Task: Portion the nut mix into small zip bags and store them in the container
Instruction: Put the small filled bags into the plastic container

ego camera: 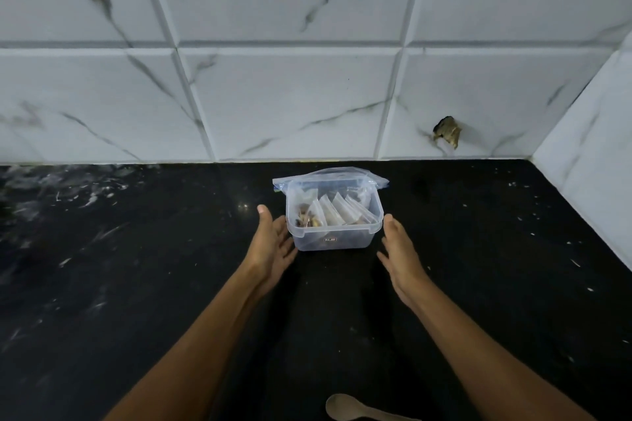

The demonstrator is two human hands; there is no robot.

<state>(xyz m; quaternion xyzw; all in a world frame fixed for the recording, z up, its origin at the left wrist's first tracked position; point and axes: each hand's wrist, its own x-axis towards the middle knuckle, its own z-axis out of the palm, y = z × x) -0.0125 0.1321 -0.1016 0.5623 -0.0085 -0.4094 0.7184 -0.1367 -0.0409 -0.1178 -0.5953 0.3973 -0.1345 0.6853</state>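
Container [333,225]: clear plastic tub, rectangular with rounded corners and a thick rim, small dark label on its near wall. It stands uncovered on your table [136,284], toward the back, near the tiled wall [290,96].

Small bags [337,212]: several clear, flat plastic bags standing on edge in a row inside the tub; brown nuts [307,219] show through at the left end.

Large zip bag [328,178]: crinkled clear film with a blue seal strip, lying behind the tub's far rim.

Your left hand [273,243]: palm turned to the tub's left wall, fingers spread and loose, tips touching or just beside it, gripping nothing.

Your right hand [398,249]: just off the tub's right corner, fingers straight and unclenched, empty.

Table: polished black stone, speckled and streaked white.

Wall: glossy white marble-look tiles with grey veins; one chipped hole [447,135] low at right.

Spoon [352,408]: pale, oval bowl, at the near edge, partly cut off.
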